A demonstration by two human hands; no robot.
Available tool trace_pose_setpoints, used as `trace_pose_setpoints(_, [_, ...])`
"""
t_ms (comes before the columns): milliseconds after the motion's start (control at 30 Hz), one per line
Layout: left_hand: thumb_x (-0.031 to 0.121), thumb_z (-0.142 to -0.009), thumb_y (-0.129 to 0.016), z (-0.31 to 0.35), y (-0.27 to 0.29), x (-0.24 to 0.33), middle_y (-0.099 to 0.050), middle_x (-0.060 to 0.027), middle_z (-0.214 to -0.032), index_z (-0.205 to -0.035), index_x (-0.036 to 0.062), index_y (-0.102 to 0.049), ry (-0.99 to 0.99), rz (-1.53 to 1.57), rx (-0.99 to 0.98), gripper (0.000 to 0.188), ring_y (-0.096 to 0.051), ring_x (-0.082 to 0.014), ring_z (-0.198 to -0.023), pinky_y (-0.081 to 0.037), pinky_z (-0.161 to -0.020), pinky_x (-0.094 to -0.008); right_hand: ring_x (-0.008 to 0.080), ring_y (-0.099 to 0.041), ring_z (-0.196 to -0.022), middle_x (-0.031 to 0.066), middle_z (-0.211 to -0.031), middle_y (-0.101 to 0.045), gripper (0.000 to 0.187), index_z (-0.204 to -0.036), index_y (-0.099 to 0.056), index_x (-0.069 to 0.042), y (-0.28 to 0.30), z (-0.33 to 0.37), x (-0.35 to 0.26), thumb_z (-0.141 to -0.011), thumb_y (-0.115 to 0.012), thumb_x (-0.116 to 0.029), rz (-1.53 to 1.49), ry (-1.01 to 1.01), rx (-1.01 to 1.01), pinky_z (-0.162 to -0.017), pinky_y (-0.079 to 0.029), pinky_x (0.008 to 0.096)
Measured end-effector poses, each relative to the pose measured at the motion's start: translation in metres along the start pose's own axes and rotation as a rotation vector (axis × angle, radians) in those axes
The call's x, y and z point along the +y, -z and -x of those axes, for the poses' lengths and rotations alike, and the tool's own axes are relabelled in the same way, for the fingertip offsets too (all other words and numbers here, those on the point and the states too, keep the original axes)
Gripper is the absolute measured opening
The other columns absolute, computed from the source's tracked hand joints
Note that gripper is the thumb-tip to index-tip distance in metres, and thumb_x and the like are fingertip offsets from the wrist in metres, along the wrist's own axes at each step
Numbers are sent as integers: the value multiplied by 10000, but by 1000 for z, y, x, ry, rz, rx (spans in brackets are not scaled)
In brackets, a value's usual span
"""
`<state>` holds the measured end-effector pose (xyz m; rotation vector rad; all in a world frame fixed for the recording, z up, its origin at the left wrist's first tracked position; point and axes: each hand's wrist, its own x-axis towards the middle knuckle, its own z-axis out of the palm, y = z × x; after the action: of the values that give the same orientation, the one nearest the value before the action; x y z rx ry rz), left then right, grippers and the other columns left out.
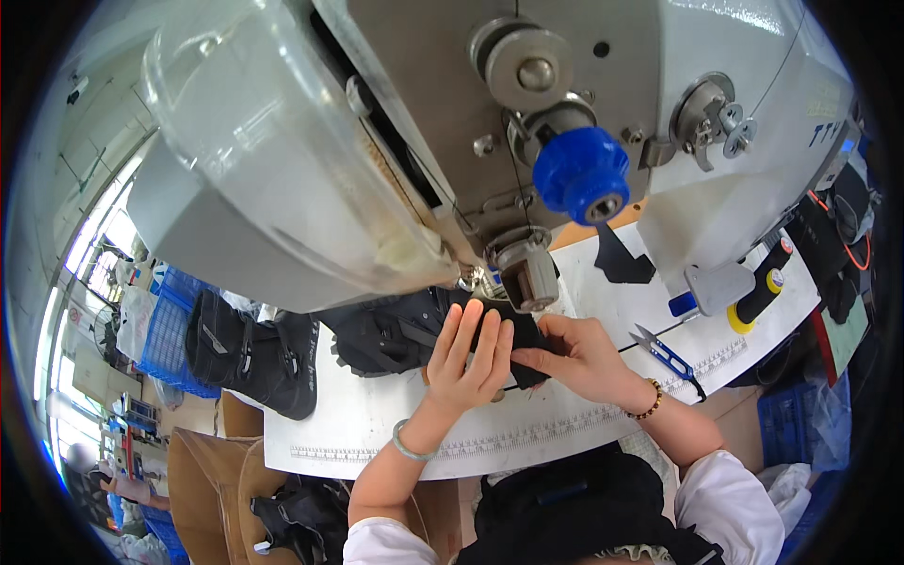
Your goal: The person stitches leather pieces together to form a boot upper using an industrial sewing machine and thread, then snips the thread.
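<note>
Under the left hand (461, 375), its fingers flat and slightly parted, and pinched by the right hand's (586, 358) fingers, a black piece (525, 331) sits below the sewing machine (650, 56), probably best guided lightly, fingertips clear of the machine's working end.

Your left hand (468, 365) hides part of the black workpiece (528, 331); the top of your sewing machine (607, 89) is cut off.

A grey metal sewing machine (433, 47) is blocking above, black ankle boots (268, 363) leftward; white ruler-marked surface (556, 405) between forearms (394, 476) is lying free.
</note>
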<state>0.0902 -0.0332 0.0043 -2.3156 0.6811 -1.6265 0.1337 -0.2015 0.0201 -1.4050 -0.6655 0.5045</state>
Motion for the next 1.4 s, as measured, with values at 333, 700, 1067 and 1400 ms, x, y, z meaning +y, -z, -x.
trace_pose_setpoints(333, [42,-750,-609,-3,3,-4,-566,-102,-1024,-905,18,-609,-1,69,-8,158,-592,-318,-929,-511,-820,-398,40,-265,-567,-48,-600,-298,315,-676,-407,-41,15,-14,17,-879,-547,-237,-49,120,-107,-468,-249,222])
trace_pose_setpoints(700, [57,-752,-597,-2,4,-5,-571,-69,-994,-910,44,-633,-11,3,51,163,-556,-272,-957,-531,-806,-367,31,-259,-581,-59,-616,-291,307,-652,-393,-47,8,-13,21,-867,-566,-179,-142,141,-75,-476,-236,207])
trace_pose_setpoints(1067, [80,-717,-626,-5,6,-13,-557,-36,-966,-862,72,-661,-68,10,101,150,-577,-253,-896,-543,-762,-332,42,-299,-593,-43,-631,-342,300,-663,-437,-24,5,-7,15,-860,-578,-202,-108,212,-16,-498,-275,207])
trace_pose_setpoints(1400, [46,-686,-653,-6,12,-15,-558,-43,-933,-814,42,-659,-75,58,46,128,-603,-284,-888,-550,-738,-334,52,-304,-573,-23,-613,-350,297,-670,-450,-16,5,-6,18,-861,-574,-206,-53,166,-47,-486,-276,217])
